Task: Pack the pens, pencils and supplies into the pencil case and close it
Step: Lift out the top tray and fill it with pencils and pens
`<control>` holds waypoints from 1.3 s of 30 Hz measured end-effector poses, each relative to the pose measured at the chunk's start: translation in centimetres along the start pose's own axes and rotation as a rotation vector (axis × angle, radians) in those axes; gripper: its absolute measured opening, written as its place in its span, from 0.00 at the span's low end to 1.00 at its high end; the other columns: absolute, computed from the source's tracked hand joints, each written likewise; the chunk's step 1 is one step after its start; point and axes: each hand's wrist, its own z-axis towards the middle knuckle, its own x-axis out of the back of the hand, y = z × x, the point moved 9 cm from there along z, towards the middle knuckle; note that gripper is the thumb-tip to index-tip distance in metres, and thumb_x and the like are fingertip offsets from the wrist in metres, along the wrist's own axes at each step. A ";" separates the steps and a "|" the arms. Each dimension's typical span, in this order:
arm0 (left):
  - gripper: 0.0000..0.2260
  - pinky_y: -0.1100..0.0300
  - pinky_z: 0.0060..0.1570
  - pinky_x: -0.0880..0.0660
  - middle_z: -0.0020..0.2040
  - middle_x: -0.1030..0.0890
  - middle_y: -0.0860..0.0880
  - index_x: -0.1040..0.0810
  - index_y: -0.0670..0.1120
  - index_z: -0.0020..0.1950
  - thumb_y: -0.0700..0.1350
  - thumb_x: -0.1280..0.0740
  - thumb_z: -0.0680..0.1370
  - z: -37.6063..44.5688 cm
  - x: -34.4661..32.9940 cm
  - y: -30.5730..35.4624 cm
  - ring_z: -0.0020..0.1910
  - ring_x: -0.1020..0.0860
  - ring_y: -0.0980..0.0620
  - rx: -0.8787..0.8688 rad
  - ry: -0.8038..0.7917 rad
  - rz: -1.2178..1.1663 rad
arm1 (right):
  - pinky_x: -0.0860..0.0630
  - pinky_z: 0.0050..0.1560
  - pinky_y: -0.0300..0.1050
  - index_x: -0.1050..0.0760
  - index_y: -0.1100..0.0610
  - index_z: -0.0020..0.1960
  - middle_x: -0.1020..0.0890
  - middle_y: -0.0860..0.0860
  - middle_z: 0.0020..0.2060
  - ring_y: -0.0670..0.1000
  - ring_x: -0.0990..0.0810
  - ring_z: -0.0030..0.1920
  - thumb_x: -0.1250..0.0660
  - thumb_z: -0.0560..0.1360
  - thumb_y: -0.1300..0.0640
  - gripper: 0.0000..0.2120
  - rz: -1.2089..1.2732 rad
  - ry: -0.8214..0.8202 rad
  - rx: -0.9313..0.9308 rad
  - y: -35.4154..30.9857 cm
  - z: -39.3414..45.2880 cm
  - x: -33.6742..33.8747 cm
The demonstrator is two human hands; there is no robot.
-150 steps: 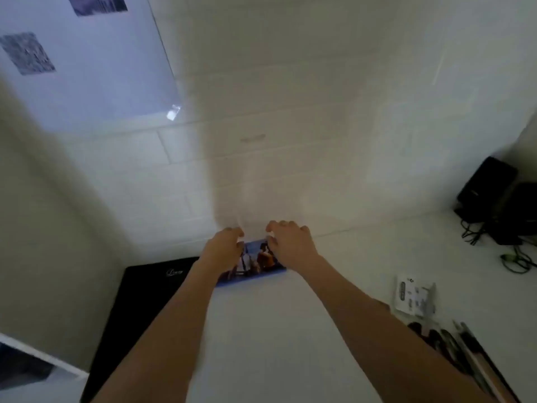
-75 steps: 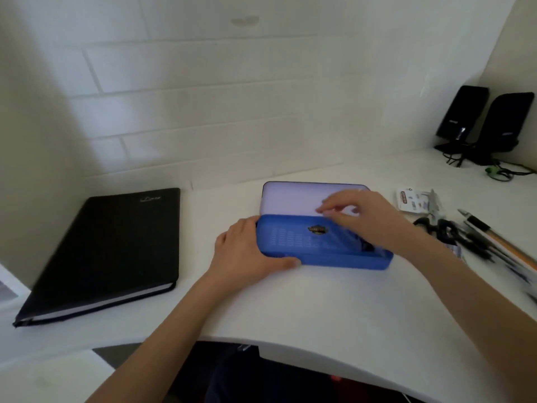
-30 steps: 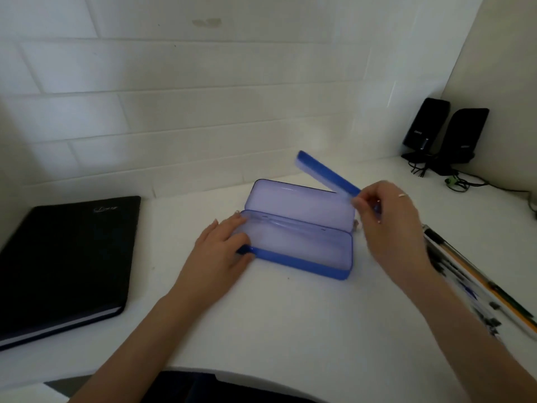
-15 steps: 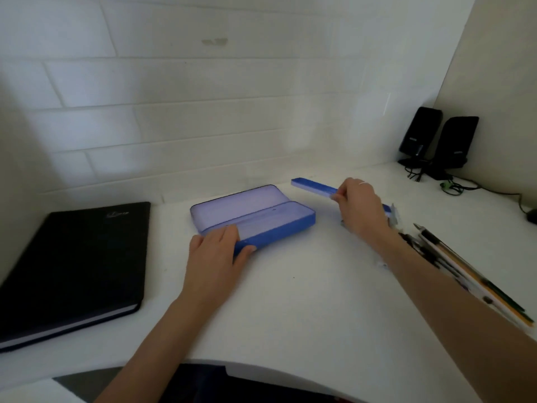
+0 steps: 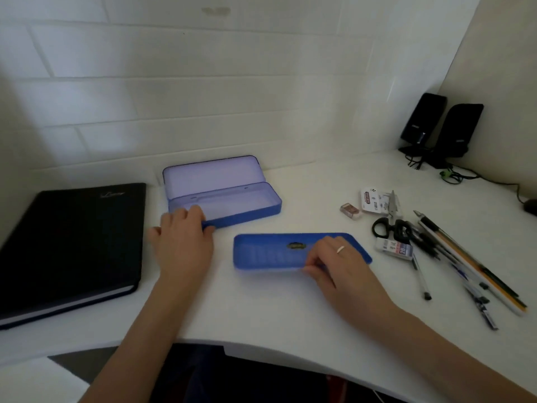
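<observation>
The left hand point(image 5: 181, 242) grips the open pencil case point(image 5: 223, 199) by its near-left corner, likely steadying it. The right hand point(image 5: 334, 263) pinches the blue inner tray point(image 5: 279, 253) (apparently setting it aside). Both lie lengthwise left-to-right; pens and pencils point(image 5: 465, 263) wait further right.

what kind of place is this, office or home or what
Probably a home or study desk in a corner: a white desk against a white brick wall, a pair of small black speakers in the corner, and a black hardcover notebook beside scattered pens.
</observation>
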 end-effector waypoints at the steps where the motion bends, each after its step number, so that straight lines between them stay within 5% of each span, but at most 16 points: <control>1: 0.04 0.57 0.42 0.49 0.45 0.23 0.44 0.27 0.45 0.45 0.45 0.36 0.76 0.2 0.0 -0.6 0.49 0.28 0.42 0.023 -0.009 -0.021 | 0.35 0.43 0.40 0.28 0.57 0.41 0.26 0.47 0.38 0.48 0.31 0.40 0.34 0.75 0.59 0.05 -0.011 -0.037 0.022 -0.3 -0.3 -0.5; 6: 0.05 0.53 0.49 0.43 0.47 0.22 0.45 0.25 0.45 0.48 0.41 0.34 0.73 -0.2 0.4 0.2 0.52 0.28 0.42 -0.003 0.024 -0.069 | 0.32 0.46 0.37 0.28 0.51 0.43 0.25 0.44 0.39 0.44 0.30 0.43 0.39 0.75 0.49 0.07 0.110 -0.149 0.016 0.2 -0.6 -2.0; 9: 0.07 0.49 0.55 0.35 0.49 0.21 0.46 0.22 0.45 0.50 0.42 0.33 0.73 -0.9 2.1 2.8 0.53 0.25 0.43 -0.182 0.117 -0.218 | 0.33 0.42 0.33 0.27 0.45 0.43 0.25 0.39 0.37 0.41 0.28 0.43 0.41 0.75 0.46 0.06 0.172 -0.077 -0.022 1.1 -0.1 -0.6; 12: 0.11 0.58 0.57 0.31 0.54 0.21 0.51 0.22 0.47 0.56 0.48 0.33 0.75 -2.5 0.9 6.0 0.56 0.25 0.51 -0.424 -0.115 -0.438 | 0.30 0.42 0.35 0.25 0.46 0.45 0.23 0.38 0.37 0.40 0.25 0.40 0.37 0.75 0.51 0.03 0.114 0.135 -0.116 4.6 1.1 3.0; 15: 0.17 0.64 0.61 0.33 0.59 0.24 0.57 0.25 0.53 0.62 0.56 0.34 0.74 -3.8 -1.2 7.0 0.60 0.28 0.60 -0.495 -0.375 -0.523 | 0.24 0.47 0.48 0.24 0.49 0.52 0.19 0.46 0.44 0.48 0.23 0.45 0.36 0.75 0.57 0.07 -0.048 0.226 -0.366 11.2 1.2 6.6; 24: 0.29 0.59 0.66 0.33 0.61 0.25 0.62 0.26 0.60 0.64 0.69 0.36 0.65 -3.9 -2.7 7.6 0.62 0.29 0.63 -0.506 -0.574 -0.549 | 0.31 0.57 0.57 0.24 0.52 0.60 0.21 0.58 0.56 0.61 0.25 0.56 0.39 0.77 0.54 0.13 -0.334 0.239 -0.863 20.5 -4.9 10.1; 28: 0.35 0.56 0.70 0.38 0.66 0.29 0.63 0.31 0.64 0.67 0.73 0.36 0.61 -4.2 -3.1 7.7 0.66 0.34 0.63 -0.552 -0.608 -0.437 | 0.24 0.51 0.54 0.21 0.53 0.56 0.19 0.56 0.52 0.59 0.23 0.50 0.37 0.76 0.56 0.11 -0.172 0.274 -0.835 20.8 -4.9 9.7; 34: 0.38 0.56 0.71 0.41 0.68 0.32 0.64 0.35 0.66 0.68 0.74 0.36 0.59 -4.3 -3.5 7.8 0.68 0.37 0.63 -0.549 -0.638 -0.384 | 0.31 0.35 0.39 0.21 0.48 0.48 0.18 0.52 0.40 0.48 0.22 0.37 0.29 0.71 0.53 0.06 0.106 0.307 -0.762 20.2 -4.5 9.2; 39: 0.38 0.54 0.71 0.40 0.68 0.32 0.64 0.34 0.66 0.68 0.74 0.36 0.60 -4.3 -3.5 7.7 0.67 0.36 0.63 -0.546 -0.631 -0.389 | 0.31 0.47 0.45 0.23 0.54 0.56 0.19 0.57 0.48 0.53 0.24 0.44 0.37 0.76 0.55 0.10 0.047 0.303 -0.799 21.2 -5.2 9.6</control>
